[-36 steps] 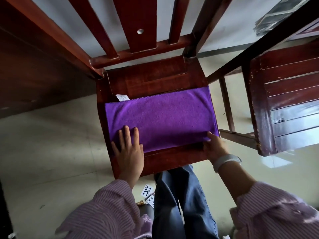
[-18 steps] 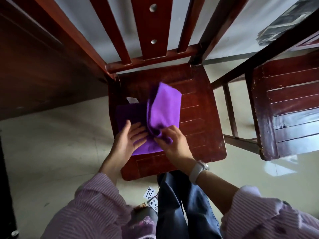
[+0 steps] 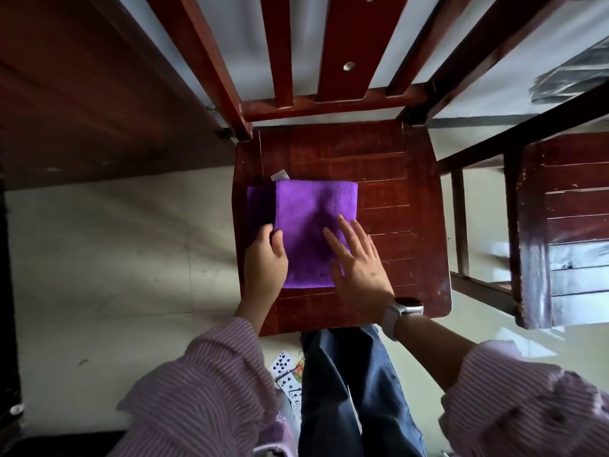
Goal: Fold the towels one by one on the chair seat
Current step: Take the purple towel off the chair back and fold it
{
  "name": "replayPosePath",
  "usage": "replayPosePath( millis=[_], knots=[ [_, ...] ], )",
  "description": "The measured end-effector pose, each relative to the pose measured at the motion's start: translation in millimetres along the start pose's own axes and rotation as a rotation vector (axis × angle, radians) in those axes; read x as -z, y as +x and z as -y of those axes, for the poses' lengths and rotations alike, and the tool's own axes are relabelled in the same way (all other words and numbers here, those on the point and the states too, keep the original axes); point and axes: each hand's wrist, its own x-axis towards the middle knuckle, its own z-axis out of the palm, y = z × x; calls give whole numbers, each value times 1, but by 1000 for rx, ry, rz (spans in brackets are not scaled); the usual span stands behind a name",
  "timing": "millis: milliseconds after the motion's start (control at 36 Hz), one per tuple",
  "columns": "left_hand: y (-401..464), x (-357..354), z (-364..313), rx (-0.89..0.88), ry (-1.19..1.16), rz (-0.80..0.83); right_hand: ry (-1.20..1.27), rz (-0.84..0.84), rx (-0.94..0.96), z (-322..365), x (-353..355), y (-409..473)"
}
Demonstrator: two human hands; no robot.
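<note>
A: Where is the purple towel (image 3: pixel 316 232) located relative to the hands?

B: It is laid on the left half of the chair seat (image 3: pixel 405 199), folded into a near-square. The left hand (image 3: pixel 265 255) is placed at the towel's left edge, where the upper layer stops short of a darker strip of the lower layer; its fingers are curled at that edge, though a pinch cannot be confirmed. The right hand (image 3: pixel 359 265) is laid flat on the towel's near right part, fingers spread and nothing gripped.

A: What is changed from half a second earlier?

B: The flap then held raised by the right hand has been brought down flat. One second ago the towel was spread across the seat's full width.

A: What edges and free space are noted?

B: A white label (image 3: pixel 280 175) is exposed at the far left corner. The right half of the seat is left bare. The near edge of the towel is kept short of the seat's front edge.
</note>
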Motion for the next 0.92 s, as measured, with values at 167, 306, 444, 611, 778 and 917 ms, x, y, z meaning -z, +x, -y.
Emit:
replayPosePath(
  millis=[167,306,444,611,778,917],
  knots=[
    [-12,10,15,76,38,-115,-205,171,76,5,-7,10],
    [0,12,29,225,171,45,-298,161,96,4,-18,16],
    [2,14,32,194,215,-26,-327,72,116,7,-18,16],
    [-5,7,32,-345,502,-13,-293,-147,301,6,-15,35],
    [-2,-23,52,-468,665,178,-499,-38,372,-15,-20,73],
    [-4,-27,57,-447,685,165,-565,43,368,-26,-22,78]
  ],
)
